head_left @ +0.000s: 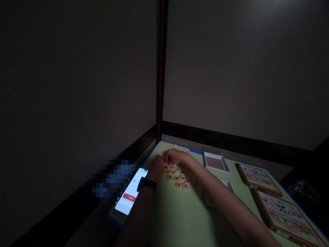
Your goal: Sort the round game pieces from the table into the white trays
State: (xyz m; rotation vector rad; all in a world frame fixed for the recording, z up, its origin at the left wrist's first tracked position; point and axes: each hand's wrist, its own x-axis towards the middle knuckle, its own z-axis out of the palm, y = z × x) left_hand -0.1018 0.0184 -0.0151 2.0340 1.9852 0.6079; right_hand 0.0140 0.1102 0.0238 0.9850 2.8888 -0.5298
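Several round wooden game pieces (179, 176) with red and black characters lie in a cluster on a green table (180, 219). My left hand (156, 167), a dark band on its wrist, rests at the cluster's left edge with fingers curled. My right hand (174, 156) reaches across the far side of the pieces, fingers bent down onto them. The two hands nearly touch. What either hand holds is hidden in the dim light.
A lit phone (131, 195) lies at the table's left edge. A white shallow box (215, 162) sits behind the pieces, another white box (226, 185) under my right forearm. Two framed boards (258, 178) (288, 214) lie at the right. Walls and a dark post (160, 68) stand behind.
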